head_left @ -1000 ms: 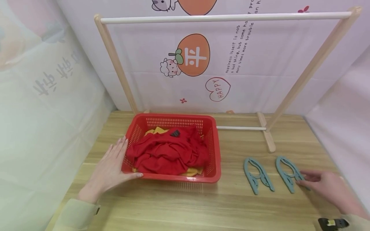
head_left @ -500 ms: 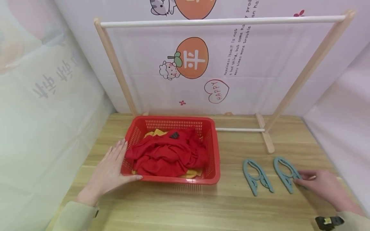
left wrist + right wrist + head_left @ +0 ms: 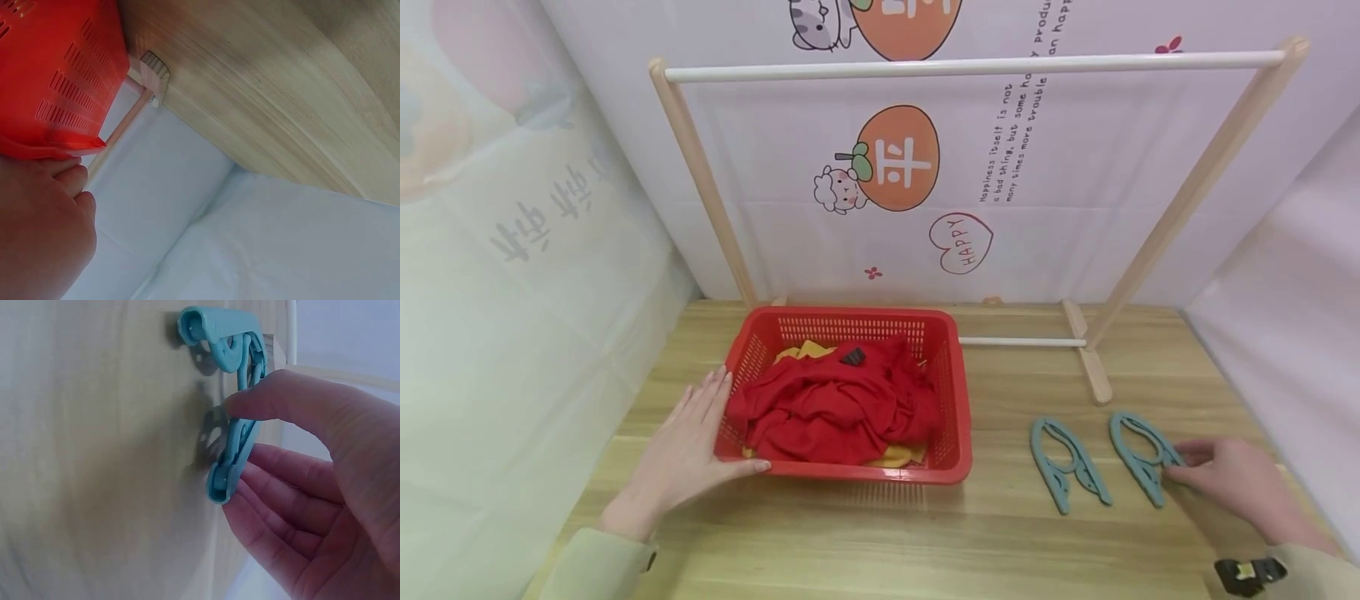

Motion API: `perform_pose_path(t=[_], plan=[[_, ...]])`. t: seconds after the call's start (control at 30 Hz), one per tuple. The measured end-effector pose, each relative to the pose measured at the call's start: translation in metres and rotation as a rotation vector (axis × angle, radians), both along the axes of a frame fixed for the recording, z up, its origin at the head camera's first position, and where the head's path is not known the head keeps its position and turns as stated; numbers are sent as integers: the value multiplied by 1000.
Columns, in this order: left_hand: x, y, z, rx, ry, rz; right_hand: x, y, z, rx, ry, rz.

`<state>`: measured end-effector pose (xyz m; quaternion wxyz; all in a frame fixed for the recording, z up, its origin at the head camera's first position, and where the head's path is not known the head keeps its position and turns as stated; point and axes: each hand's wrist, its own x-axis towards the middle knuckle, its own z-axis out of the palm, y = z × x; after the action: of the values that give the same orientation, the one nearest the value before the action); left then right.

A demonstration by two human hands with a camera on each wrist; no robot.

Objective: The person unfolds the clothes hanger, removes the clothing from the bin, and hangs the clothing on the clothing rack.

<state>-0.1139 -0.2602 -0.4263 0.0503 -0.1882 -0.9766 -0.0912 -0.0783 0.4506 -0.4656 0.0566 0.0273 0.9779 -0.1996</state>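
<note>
In the head view my left hand [image 3: 681, 454] lies against the near left corner of a red plastic basket [image 3: 964, 400], fingers straight along its left side and thumb along the front rim. The left wrist view has these fingers just under the basket's rim [image 3: 37, 150]. Crumpled red cloth [image 3: 842, 404] fills the basket, over some yellow cloth [image 3: 808, 350]. On the right, my right hand [image 3: 1232, 479] pinches the right arm of a teal folding clothes hanger [image 3: 234, 434], thumb on one side and fingers on the other. A second teal folding hanger [image 3: 1066, 462] lies just left of it.
A garment rack stands at the back of the wooden table [image 3: 865, 542], with a white top rail [image 3: 977, 67], wooden uprights [image 3: 1195, 192] and a low white bar [image 3: 1022, 342]. Printed cloth [image 3: 1060, 250] hangs behind, with pale sheets at both sides.
The head view has tilted slightly upward, so everything sits a little lower in it. Both hands keep their places at the basket and the right hanger.
</note>
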Motion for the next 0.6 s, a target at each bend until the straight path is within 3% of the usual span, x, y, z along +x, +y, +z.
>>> perform_pose_path(t=[0.3,0.6], plan=[[1,1,0,7,-10,5,-4,-3,6,44,2,10],[2,1,0,13,-2,3,-6,-8,11,12,24,-18]])
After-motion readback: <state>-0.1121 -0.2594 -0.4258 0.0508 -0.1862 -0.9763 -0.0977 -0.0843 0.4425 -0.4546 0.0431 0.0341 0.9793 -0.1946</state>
